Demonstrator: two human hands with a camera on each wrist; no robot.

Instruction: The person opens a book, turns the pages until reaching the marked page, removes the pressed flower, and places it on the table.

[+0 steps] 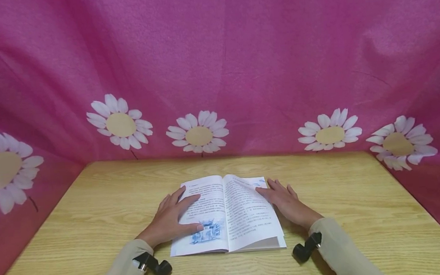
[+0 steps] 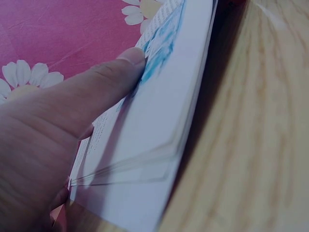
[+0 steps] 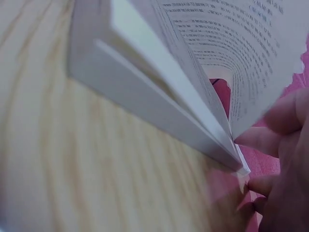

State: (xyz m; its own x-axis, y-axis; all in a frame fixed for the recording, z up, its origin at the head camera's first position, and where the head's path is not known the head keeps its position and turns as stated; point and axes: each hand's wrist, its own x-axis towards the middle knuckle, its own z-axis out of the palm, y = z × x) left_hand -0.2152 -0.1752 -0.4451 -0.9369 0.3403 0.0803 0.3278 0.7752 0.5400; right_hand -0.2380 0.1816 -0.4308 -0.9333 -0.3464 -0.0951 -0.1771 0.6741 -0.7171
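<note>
A paperback book (image 1: 206, 206) lies spread on the table, with printed text on both pages and a blue building picture at the lower left. Across the left page rests my left hand (image 1: 166, 221), fingers spread, its thumb (image 2: 113, 77) lying straight by the picture. At the right page's outer edge, my right hand (image 1: 288, 203) pinches a page (image 3: 256, 63) between thumb and forefinger. That page bows upward in the right wrist view, above the thick stack of pages under it. The remaining right fingers stay beside the book, near the tabletop.
Light wood-grain table (image 1: 93, 218) surrounds the book. A magenta cloth (image 1: 237, 66) with large white daisies hangs behind and along both sides. Each sleeved wrist carries a black camera mount, the left mount (image 1: 152, 265) and right mount (image 1: 308, 247) near the book's lower corners.
</note>
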